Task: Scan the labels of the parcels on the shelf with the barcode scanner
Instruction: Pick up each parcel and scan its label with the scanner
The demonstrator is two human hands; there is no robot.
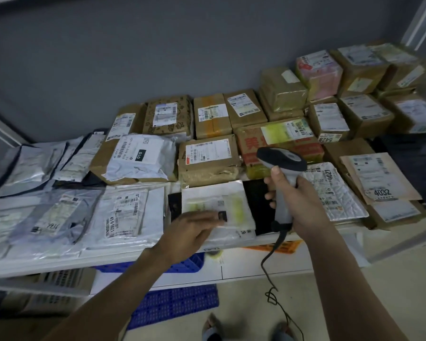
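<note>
Black-wrapped parcel [261,205] at the shelf's [133,260] front edge: left hand [192,232] flattens its label, fingers straight; right hand [298,200] grips the scanner [282,159]. Glossy wrinkles may spoil the read.

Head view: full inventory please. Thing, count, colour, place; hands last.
shelf: one, white, across the frame
cardboard parcels: many, brown, middle to back right
poly mailers: several, white and grey, front left
black parcel: one, white label on top, front centre
barcode scanner: one, grey and black, corded, above the black parcel
crates: blue, under the shelf
left hand: fingers flat on the black parcel's label
right hand: grips the scanner handle
</note>
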